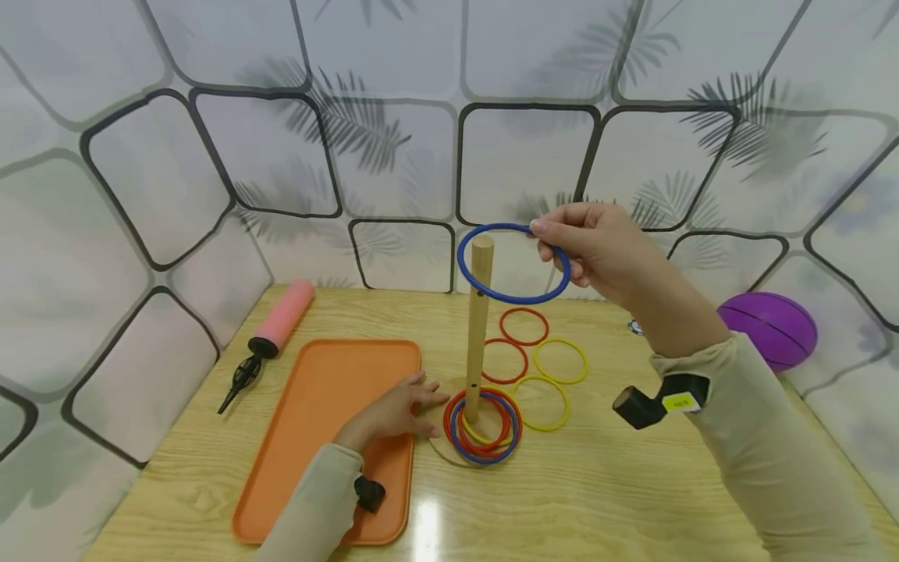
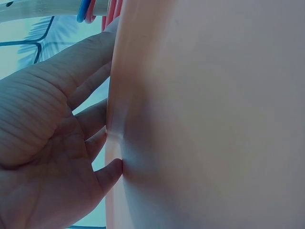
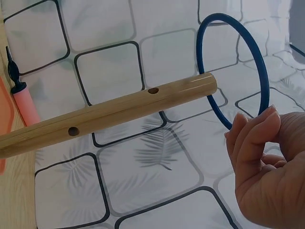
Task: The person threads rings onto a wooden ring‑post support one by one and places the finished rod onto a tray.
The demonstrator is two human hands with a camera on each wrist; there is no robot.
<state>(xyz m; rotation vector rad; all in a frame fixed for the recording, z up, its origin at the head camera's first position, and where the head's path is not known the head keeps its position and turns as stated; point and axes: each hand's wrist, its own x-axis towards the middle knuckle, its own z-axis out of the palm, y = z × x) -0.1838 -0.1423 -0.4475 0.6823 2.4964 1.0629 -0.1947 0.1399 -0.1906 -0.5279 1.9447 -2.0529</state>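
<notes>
My right hand [image 1: 597,242] pinches a blue ring [image 1: 516,300] between thumb and fingers, level with the top of an upright wooden post [image 1: 476,336]. The post's tip shows within the ring's outline in the head view; whether it passes through, I cannot tell. The right wrist view has the same blue ring [image 3: 263,76] beside the tip of the post [image 3: 119,107]. Red, blue and yellow rings lie around the post's foot, a blue ring [image 1: 485,461] nearest me. My left hand [image 1: 393,410] lies over the orange tray's [image 1: 337,375] right edge, fingers spread towards those rings.
Behind the post, red rings [image 1: 524,343] and yellow rings [image 1: 567,406] lie flat on the wooden table [image 1: 604,484]. A pink hand pump [image 1: 286,316] is left of the tray. A purple ball [image 1: 769,328] sits at the far right, and patterned walls enclose the table.
</notes>
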